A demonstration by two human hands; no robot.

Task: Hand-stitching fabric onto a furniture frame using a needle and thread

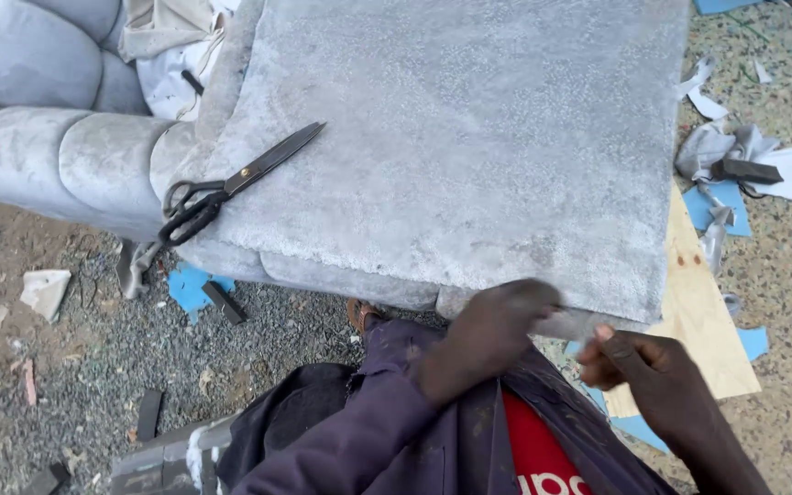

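Two hands work the near edge of the grey velvet-covered square cushion panel (451, 156). Left hand (492, 335), blurred, looks closed in a pinch on the fabric edge; right hand (643, 367) sits just right of it, thumb up, fingers curled, contents hidden. Panel lies flat across the tufted grey sofa section (57, 156), near-square; the worked edge runs left-right, dropping slightly to the right. Risks, as judged: uneven pull could wrinkle or skew the cover; fabric could slip from the pinch. Far left of the grip, black-handled long steel scissors (231, 183) rest near the panel's rim, blades pointing up-right; a jolt might tip them off. Pale plywood sheet (698, 312) lies right.
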